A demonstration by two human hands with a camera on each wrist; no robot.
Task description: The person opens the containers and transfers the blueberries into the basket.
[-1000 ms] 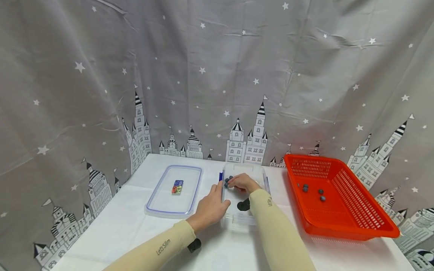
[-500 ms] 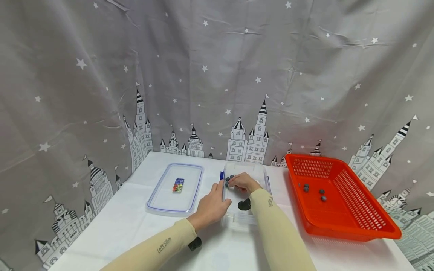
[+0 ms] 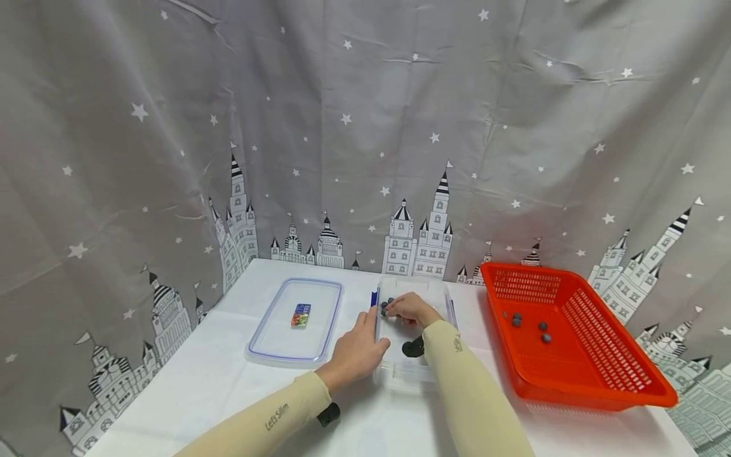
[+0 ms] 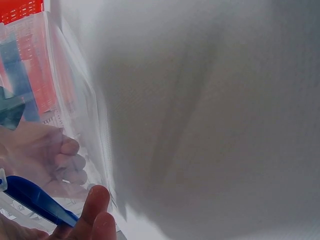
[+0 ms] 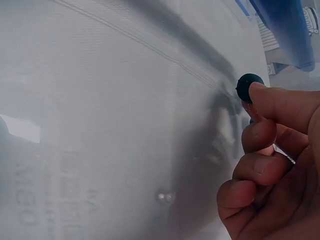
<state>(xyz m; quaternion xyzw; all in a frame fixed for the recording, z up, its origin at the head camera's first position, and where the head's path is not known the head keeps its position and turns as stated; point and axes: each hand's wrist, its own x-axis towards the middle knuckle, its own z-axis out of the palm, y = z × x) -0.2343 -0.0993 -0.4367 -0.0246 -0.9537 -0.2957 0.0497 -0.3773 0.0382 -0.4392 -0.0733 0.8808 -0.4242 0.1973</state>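
A clear plastic box with blue side latches stands mid-table. My left hand holds its left wall, fingers beside a blue latch in the left wrist view. My right hand reaches inside the box. Its thumb and index finger pinch a dark round blueberry near the wall; the other fingers are curled loosely. A few blueberries lie by the box's left wall, partly hidden by the right fingertips.
At right stands a red plastic basket with several blueberries on its floor. A clear lid with a blue seal and a fruit-printed label lies at left. A grey castle-print curtain hangs behind the table.
The right fingertips have shifted very slightly at the box's left wall among the blueberries. The left hand stays on the box. The head view has drifted a little.
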